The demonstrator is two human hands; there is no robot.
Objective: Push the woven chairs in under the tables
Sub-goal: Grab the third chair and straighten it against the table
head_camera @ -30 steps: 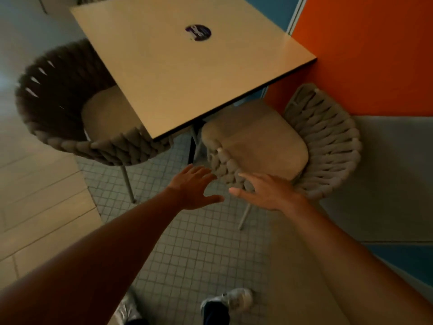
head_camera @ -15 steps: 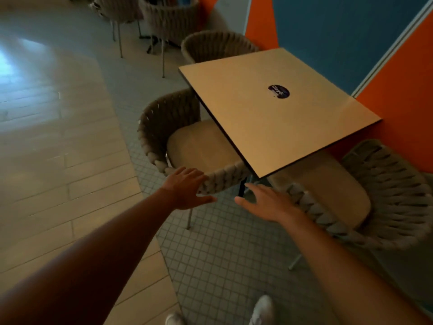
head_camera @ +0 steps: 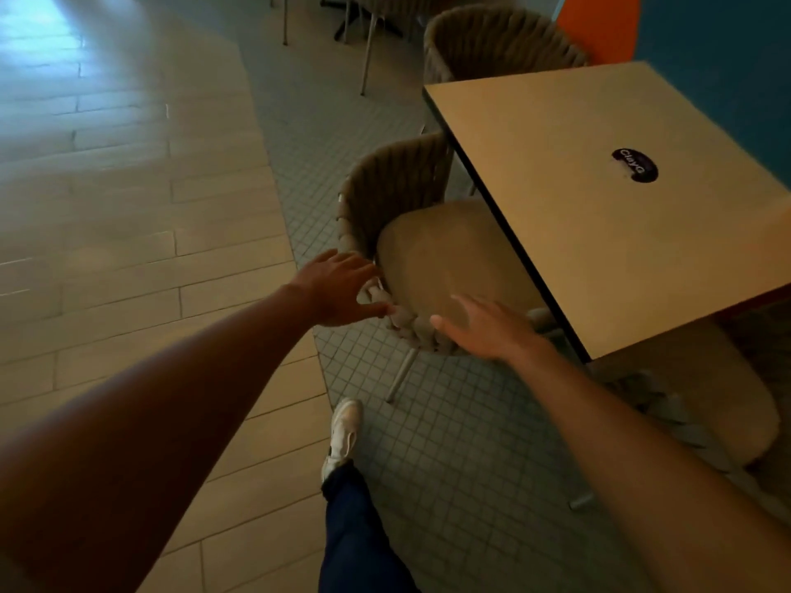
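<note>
A woven rope chair [head_camera: 398, 194] with a beige seat cushion stands at the left side of a square tan table [head_camera: 599, 216], its seat partly under the tabletop. My left hand [head_camera: 338, 288] rests on the chair's woven rim at the near left corner, fingers spread. Over the near rim, by the cushion, my right hand [head_camera: 488, 327] is flat with fingers apart; whether it touches is unclear. A second woven chair [head_camera: 693, 404] sits at the table's near side, mostly under the top. A third woven chair [head_camera: 492, 40] stands behind the table.
A blue and orange wall [head_camera: 719, 40] runs along the right. Small grey tiles lie under the tables, wide pale planks on the left. My foot in a white shoe [head_camera: 344, 434] is on the tiles near the chair's metal leg [head_camera: 402, 374]. More chair legs [head_camera: 368, 49] show at the top.
The view swung left from the near-side chair to the left-side chair. Both hands moved with it and now reach that chair's rim. My foot stepped forward.
</note>
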